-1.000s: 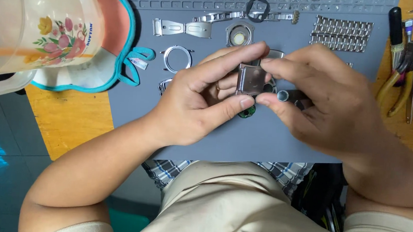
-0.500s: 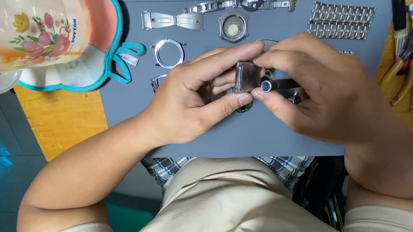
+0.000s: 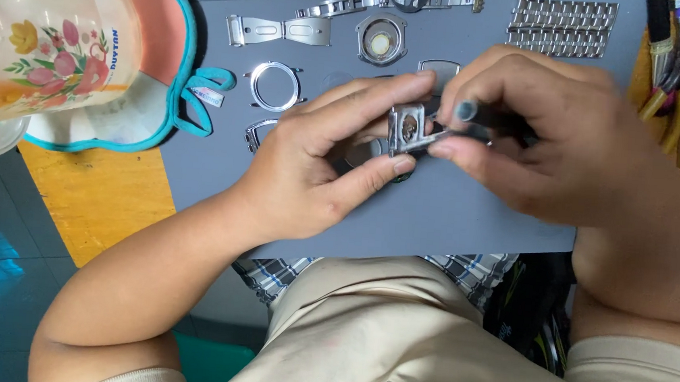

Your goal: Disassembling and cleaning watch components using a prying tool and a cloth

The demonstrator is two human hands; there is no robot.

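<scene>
Nearest the camera lie the person's lap in beige trousers and a checked shirt hem, with the grey work mat just beyond on the yellow surface. Above the mat's middle, the left hand has its grip pinched on a small square metal watch case, index finger along the top and thumb beneath. The right hand has its grip pressed around a dark-handled tool, whose tip meets the case. Farther off on the mat lie a round metal bezel ring, a clasp piece, a cushion-shaped case and metal bracelet links. At far left stands a floral plastic jug; pliers lie at far right.
</scene>
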